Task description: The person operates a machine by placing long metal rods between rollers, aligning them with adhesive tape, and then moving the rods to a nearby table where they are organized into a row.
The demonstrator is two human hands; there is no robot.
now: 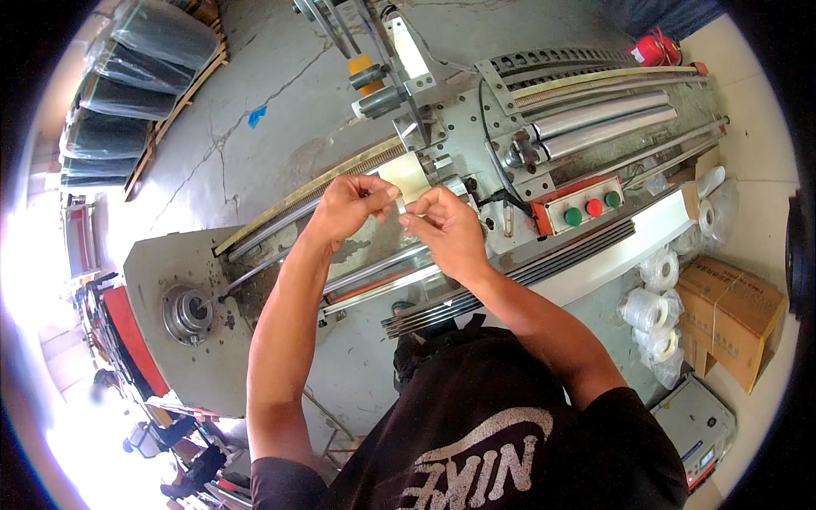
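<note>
My left hand (350,206) and my right hand (448,231) meet over the middle of a long grey machine (174,255). Thumb and fingers are pinched together on both. Between the fingertips is a small pale strip (402,206), held at both ends; its material is too small to make out. Just beyond the hands, a cream-coloured roll (408,175) sits on the machine, partly covered by my fingers. Beside it is a metal shaft end (459,184). Steel rods run under my wrists.
A red-edged control box (585,206) with green and red buttons stands to the right, near metal rollers (603,119). An upright arm (382,76) rises behind. Plastic-wrapped rolls (660,270) and a cardboard box (729,306) lie at the right; wrapped dark rolls (140,72) at far left.
</note>
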